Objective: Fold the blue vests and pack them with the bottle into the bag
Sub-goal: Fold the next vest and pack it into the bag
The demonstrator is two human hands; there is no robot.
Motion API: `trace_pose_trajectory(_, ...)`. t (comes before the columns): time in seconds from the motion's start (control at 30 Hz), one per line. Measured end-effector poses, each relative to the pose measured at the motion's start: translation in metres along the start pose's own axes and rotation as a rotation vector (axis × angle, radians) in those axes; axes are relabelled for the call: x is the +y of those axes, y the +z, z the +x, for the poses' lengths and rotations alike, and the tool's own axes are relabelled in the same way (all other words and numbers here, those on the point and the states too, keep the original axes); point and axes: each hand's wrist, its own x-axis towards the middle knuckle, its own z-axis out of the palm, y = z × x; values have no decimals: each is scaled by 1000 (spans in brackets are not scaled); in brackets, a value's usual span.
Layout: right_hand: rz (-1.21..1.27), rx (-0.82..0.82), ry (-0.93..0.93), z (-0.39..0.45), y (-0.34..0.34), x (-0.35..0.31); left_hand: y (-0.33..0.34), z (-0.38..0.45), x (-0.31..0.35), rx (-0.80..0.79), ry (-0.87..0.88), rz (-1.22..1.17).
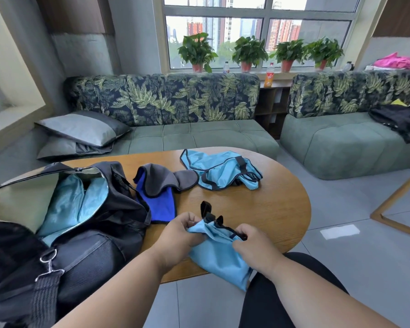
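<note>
A light blue vest (219, 254) with black trim hangs over the near edge of the wooden table (270, 204). My left hand (178, 233) pinches its upper left edge and my right hand (251, 242) grips its upper right edge by the black straps. A second light blue vest (220, 170) lies crumpled at the table's far side. A royal blue and grey garment (160, 192) lies between it and the open black bag (85, 221) at the left, whose light blue lining shows. An orange bottle (269, 76) stands on the far shelf behind the sofas.
Green sofas (199, 136) with leaf-print backs stand behind the table. Potted plants (249, 53) and a white bottle (226, 67) line the windowsill. A black bag (398, 119) lies on the right sofa. Grey cushions (81, 129) lie at the left. Tiled floor lies to the right.
</note>
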Motion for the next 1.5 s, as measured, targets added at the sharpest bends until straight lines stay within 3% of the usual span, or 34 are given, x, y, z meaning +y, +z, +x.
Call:
trace_pose_trajectory(0.13, 162, -161, -45, -7, -2, -10, -10, -18, 15, -56, 97, 24)
trace_pose_trajectory(0.37, 157, -406, -110, -18, 19, -52, -37, -58, 29, -54, 144, -12)
trace_pose_trajectory(0.6, 487, -676, -134, -31, 41, -106, -83, -105, 50, -50, 212, -90)
trace_pose_trajectory(0.77, 646, -768, -180, -44, 68, -133, -116, -123, 55, 2, 278, -235)
trace_pose_trajectory(1.03, 876, -532, -107, -54, 107, -170, -147, -129, 50, 428, 137, -541)
trace_pose_trajectory(1.13, 912, -455, -152, -56, 112, -193, -146, -134, 43, 320, 21, -866)
trace_pose_trajectory(1.23, 924, -398, -153, -52, 116, -213, -140, -146, 52, 151, -78, -924)
trace_pose_trajectory(1.27, 903, -376, -150, -49, 119, -216, -141, -147, 53, 179, -73, -888)
trace_pose_trajectory(1.33, 856, -344, -155, -44, 129, -228, -154, -145, 55, 377, 12, -666)
trace_pose_trajectory(1.43, 800, -291, -139, -33, 145, -246, -197, -132, 45, 863, 135, 125)
trace_pose_trajectory(1.5, 781, -271, -91, -24, 157, -256, -226, -120, 37, 998, 109, 510)
